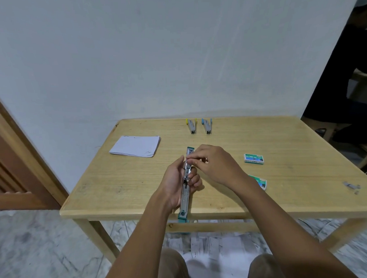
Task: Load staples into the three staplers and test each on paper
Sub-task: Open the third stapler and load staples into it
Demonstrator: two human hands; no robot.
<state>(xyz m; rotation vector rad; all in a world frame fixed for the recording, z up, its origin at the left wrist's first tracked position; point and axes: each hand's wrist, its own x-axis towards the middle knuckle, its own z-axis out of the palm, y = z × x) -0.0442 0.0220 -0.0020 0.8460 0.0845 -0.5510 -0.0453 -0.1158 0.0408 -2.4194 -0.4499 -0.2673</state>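
Observation:
A teal stapler (185, 201) lies swung fully open above the table's near edge, its metal channel facing up. My left hand (176, 185) grips it around the middle. My right hand (214, 164) pinches a thin strip of staples (194, 158) over the far half of the channel. A yellow-tipped stapler (192, 126) and a blue-tipped stapler (207, 126) lie side by side at the back of the table. A stack of white paper (136, 146) sits at the back left. One green staple box (254, 158) rests to the right; a second box (261, 182) is partly hidden by my right forearm.
The wooden table (122, 186) stands against a pale wall. Loose staple bits (351, 186) lie near its right edge. Scattered papers (213, 244) cover the floor under the table. A wooden door (15, 171) is at the left, and a person in dark clothes (343, 81) sits at the far right.

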